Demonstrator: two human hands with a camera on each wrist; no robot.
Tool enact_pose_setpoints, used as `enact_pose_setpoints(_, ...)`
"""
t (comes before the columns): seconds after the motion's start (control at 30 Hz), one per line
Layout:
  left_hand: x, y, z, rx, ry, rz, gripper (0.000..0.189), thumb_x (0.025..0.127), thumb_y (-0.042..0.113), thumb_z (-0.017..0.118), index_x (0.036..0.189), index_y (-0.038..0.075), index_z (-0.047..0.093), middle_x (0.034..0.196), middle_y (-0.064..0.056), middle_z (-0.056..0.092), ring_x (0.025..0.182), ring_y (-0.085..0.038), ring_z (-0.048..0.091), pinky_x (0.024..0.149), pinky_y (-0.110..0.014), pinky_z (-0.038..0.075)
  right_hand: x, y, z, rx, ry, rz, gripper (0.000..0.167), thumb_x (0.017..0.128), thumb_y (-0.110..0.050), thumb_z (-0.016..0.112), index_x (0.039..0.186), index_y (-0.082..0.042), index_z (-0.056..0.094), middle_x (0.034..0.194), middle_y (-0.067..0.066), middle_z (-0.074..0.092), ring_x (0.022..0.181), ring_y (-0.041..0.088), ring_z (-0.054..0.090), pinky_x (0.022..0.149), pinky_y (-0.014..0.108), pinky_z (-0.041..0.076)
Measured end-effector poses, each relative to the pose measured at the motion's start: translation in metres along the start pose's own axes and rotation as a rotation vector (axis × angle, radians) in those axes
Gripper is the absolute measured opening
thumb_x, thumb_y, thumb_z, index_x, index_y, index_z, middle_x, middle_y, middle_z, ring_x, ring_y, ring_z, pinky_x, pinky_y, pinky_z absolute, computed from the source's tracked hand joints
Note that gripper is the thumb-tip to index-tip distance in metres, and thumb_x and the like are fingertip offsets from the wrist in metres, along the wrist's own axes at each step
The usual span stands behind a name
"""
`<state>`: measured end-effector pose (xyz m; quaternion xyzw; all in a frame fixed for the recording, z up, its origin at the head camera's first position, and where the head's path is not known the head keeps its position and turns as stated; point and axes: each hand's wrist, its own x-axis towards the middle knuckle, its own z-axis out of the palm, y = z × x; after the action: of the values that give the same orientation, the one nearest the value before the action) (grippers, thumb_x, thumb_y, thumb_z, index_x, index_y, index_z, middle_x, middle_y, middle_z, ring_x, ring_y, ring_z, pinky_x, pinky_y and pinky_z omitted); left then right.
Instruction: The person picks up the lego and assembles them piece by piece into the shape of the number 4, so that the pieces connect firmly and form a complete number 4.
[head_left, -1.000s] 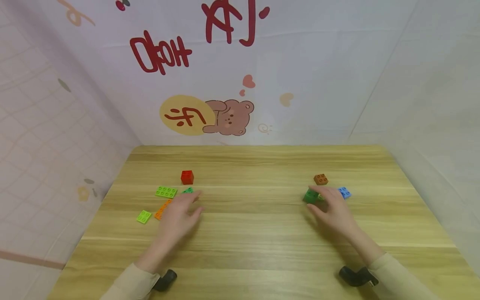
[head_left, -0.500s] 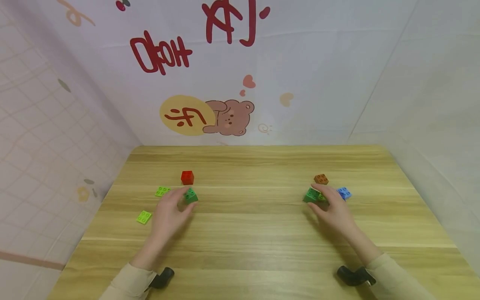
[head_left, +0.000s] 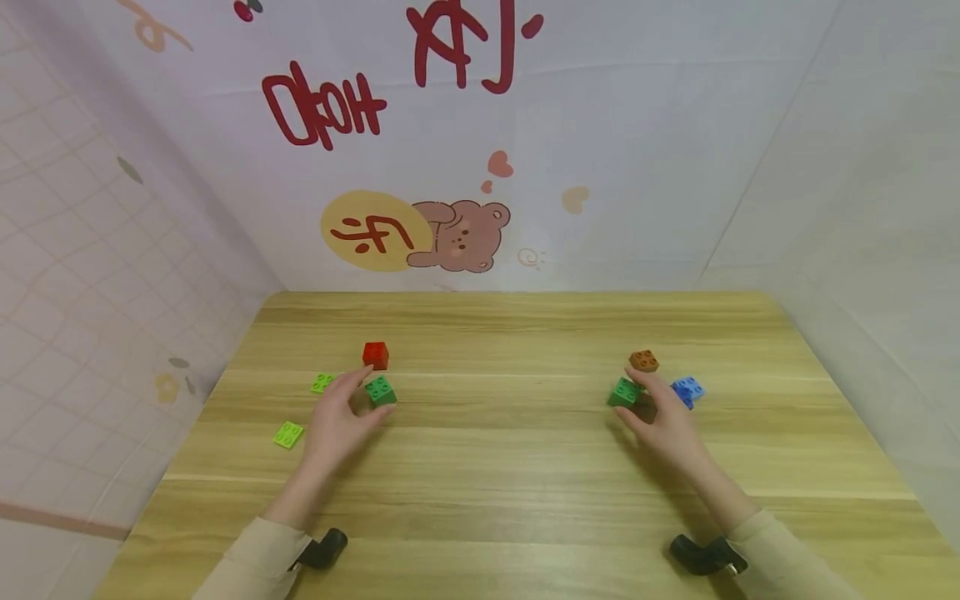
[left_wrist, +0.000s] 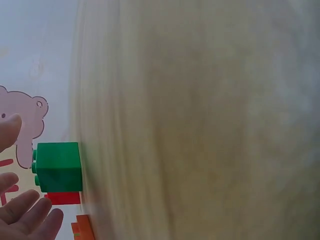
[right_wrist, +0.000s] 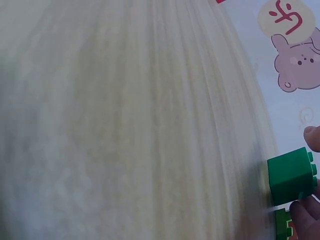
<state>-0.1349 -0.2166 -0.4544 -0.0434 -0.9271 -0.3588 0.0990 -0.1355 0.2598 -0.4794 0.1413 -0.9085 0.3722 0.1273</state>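
Note:
In the head view, my left hand (head_left: pixel 337 425) is beside a green brick (head_left: pixel 381 390), thumb and fingers spread around it. The left wrist view shows a gap between this green brick (left_wrist: pixel 59 167) and the fingers (left_wrist: pixel 22 210). My right hand (head_left: pixel 667 425) has thumb and fingers on either side of another green brick (head_left: pixel 624 392). In the right wrist view, the thumb (right_wrist: pixel 313 138) is apart from that green brick (right_wrist: pixel 291 176); a fingertip lies close to its lower side, and whether they touch I cannot tell. Both bricks stand on the table.
Beyond the left hand is a red brick (head_left: pixel 376 356). Lime pieces (head_left: pixel 288 434) lie to its left. An orange piece (left_wrist: pixel 84 227) shows in the left wrist view. On the right are a brown brick (head_left: pixel 643 360) and blue pieces (head_left: pixel 688 389). White cloth walls surround the wooden table (head_left: pixel 495 500).
My left hand has moved left and back, uncovering the left green brick and covering the orange piece in the head view. The right hand has hardly moved.

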Motion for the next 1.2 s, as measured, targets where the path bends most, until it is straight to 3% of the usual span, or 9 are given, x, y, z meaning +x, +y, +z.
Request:
enact_pose_setpoints(0.37,0.007,-0.003,0.003,-0.108,-0.042,-0.089,0.069,0.08,0.019,0.085,0.139,0.0,0.054,0.131,-0.025,0.057,0.107,-0.039,0.063,0.091,-0.05,0.053,0.001,-0.002,0.003,0.048,-0.007,0.052,0.056,0.089,-0.005,0.073,0.139,0.004,0.049,0.134,0.024,0.055,0.122,0.044,0.051,0.1,0.06,0.04)
enact_pose_setpoints(0.6,0.008,-0.004,0.005,-0.217,-0.075,-0.136,0.062,0.083,0.009,0.081,0.137,-0.005,0.053,0.135,-0.025,0.056,0.113,-0.037,0.062,0.092,-0.044,0.053,0.0,-0.002,0.006,0.077,-0.022,0.103,0.054,0.092,-0.007,0.071,0.139,0.003,0.049,0.135,0.021,0.056,0.124,0.041,0.051,0.103,0.058,0.038)
enact_pose_setpoints(0.87,0.01,-0.006,0.007,-0.185,-0.083,-0.145,0.051,0.087,0.003,0.076,0.134,-0.004,0.058,0.131,-0.024,0.059,0.11,-0.034,0.064,0.09,-0.04,0.054,-0.003,-0.001,0.009,0.13,-0.044,0.198,0.052,0.096,-0.013,0.067,0.141,0.002,0.048,0.137,0.024,0.053,0.124,0.041,0.052,0.104,0.056,0.039)
enact_pose_setpoints(1.2,0.009,-0.005,0.011,-0.166,-0.092,-0.119,0.048,0.087,0.004,0.076,0.132,-0.002,0.061,0.13,-0.021,0.061,0.109,-0.034,0.065,0.09,-0.042,0.054,-0.004,-0.004,0.014,0.182,-0.056,0.204,0.04,0.095,-0.009,0.067,0.133,0.0,0.055,0.124,0.021,0.062,0.115,0.038,0.06,0.095,0.048,0.05)
